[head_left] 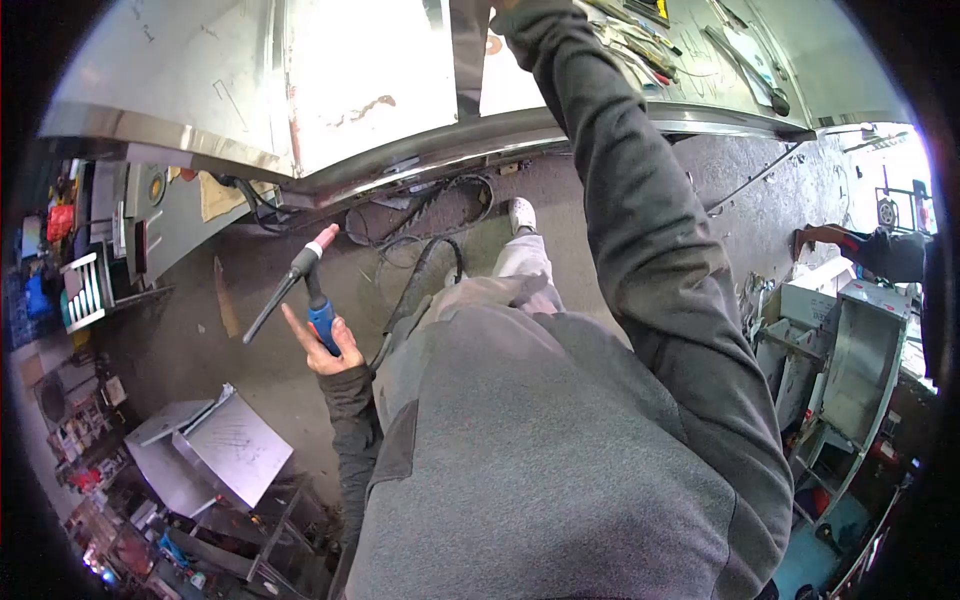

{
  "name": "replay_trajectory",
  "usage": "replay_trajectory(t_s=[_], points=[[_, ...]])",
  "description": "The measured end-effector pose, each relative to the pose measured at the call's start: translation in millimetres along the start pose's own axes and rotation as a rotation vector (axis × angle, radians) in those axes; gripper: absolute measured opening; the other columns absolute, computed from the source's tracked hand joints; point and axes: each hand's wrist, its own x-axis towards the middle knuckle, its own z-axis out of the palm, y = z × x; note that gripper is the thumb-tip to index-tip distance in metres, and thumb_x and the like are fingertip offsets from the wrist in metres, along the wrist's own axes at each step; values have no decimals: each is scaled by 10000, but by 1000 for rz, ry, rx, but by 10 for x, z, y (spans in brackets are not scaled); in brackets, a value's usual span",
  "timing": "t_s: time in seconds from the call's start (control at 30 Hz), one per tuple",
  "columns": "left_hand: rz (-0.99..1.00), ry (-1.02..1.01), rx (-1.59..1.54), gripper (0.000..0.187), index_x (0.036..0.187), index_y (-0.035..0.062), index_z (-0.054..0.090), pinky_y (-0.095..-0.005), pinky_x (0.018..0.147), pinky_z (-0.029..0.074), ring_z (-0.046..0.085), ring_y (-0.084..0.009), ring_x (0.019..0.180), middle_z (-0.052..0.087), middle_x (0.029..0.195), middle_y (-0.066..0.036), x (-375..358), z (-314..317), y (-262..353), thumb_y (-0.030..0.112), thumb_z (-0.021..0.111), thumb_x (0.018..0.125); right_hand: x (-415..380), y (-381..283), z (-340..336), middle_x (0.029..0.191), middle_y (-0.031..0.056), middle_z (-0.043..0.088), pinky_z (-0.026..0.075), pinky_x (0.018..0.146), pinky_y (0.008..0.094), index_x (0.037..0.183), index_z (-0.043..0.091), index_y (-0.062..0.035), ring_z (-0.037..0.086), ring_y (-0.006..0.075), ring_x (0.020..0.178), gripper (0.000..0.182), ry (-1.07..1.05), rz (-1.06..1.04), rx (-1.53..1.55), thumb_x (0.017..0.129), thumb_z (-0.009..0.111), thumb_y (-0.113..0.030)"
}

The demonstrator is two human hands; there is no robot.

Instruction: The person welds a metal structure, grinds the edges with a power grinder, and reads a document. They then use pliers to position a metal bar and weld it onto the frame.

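Note:
My left hand (328, 358) is closed around the blue grip of a TIG welding torch (302, 262), low on the left in front of my body. The torch's pink nozzle points up and its long black back cap slants down to the left. From the grip a dark cable runs back beside my clothes. My right arm stretches forward over the metal workbench (380, 130). Only a sliver of my right hand (505, 6) shows at the top edge, and its fingers are hidden.
Pliers and other hand tools (640, 50) lie on the bench's right part. Black cables (470, 205) coil on the floor below the bench edge. Bent sheet-metal pieces (225, 445) stand at lower left, metal boxes (850, 350) at right. Another person's arm (870, 250) shows at far right.

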Motion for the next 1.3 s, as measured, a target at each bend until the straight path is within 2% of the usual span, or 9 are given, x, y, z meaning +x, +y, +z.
replay_trajectory(t_s=[0.07, 0.1, 0.17, 0.27, 0.63, 0.73, 0.97, 1.07, 1.3], points=[[56, -19, -23, 679, 1460, 123, 152, -219, 427, 389, 462, -79, 471, 542, 655, -31, 30, 49, -76, 202, 522, 896, -130, 135, -100, 1012, 224, 585, 552, 649, 328, 1378, 233, 17, 632, 232, 799, 901, 18, -145, -200, 710, 785, -233], [78, -33, -32, 679, 1460, 123, 152, -219, 427, 389, 462, -79, 471, 542, 655, -31, 57, 86, -132, 202, 522, 896, -229, 279, -49, 1174, 250, 499, 546, 684, 324, 1385, 231, 9, 616, 241, 912, 886, 148, -821, -892, 723, 776, -212], [62, -42, 23, 677, 1459, 121, 159, -220, 415, 372, 439, -74, 461, 520, 638, -17, 65, 119, -205, 184, 522, 892, -482, 167, -246, 1220, 215, 483, 503, 837, 348, 1394, 216, 1, 600, 271, 962, 895, -32, 36, -83, 732, 770, -237], [-82, -91, 62, 667, 1448, 86, 192, -298, 471, 443, 547, -145, 513, 548, 645, -71, 135, 236, -37, 226, 514, 881, -948, 368, -390, 1081, 180, 471, 498, 769, 377, 1332, 295, 5, 539, 287, 961, 949, -43, 104, -341, 649, 803, -414], [-160, -225, 675, 626, 1407, 106, 300, -423, 715, 492, 604, -443, 882, 601, 992, -300, -222, 680, -900, 269, 572, 867, -2091, 1417, -2393, 853, 96, 646, 525, 606, 264, 913, 653, -14, 654, 154, 702, 115, 91, 852, -461, 824, 635, -84], [-66, -156, 512, 622, 1346, 27, 378, -379, 748, 497, 620, -364, 912, 621, 972, -252, -656, 455, -1792, 282, 627, 837, -2029, 1665, -2677, 827, 95, 649, 512, 585, 252, 910, 650, -8, 645, 136, 690, 117, 79, 843, -457, 832, 633, -94], [-993, -477, 509, 608, 1288, -10, 440, -360, 779, 490, 615, -321, 934, 621, 1000, -233, -714, 819, -441, 302, 658, 814, -1679, 2282, -2526, 725, 70, 638, 476, 557, 242, 905, 656, -22, 611, 106, 612, 114, -145, 827, -426, 831, 641, -108], [-810, -285, 490, 588, 1245, -1, 496, -370, 762, 494, 626, -334, 905, 629, 958, -236, -1623, 579, -1648, 325, 681, 792, -1554, 2308, -2203, 642, 49, 600, 430, 522, 234, 883, 659, -27, 528, 73, 549, 103, -268, 842, -376, 823, 652, -110], [-960, -95, 752, 660, 1298, 22, 440, -447, 823, 466, 594, -385, 978, 584, 1070, -267, -1443, 990, -150, 421, 625, 806, -1810, 1975, -1558, 563, 32, 534, 387, 476, 244, 880, 655, -34, 455, 79, 481, 100, -476, 726, -275, 807, 658, -103]])
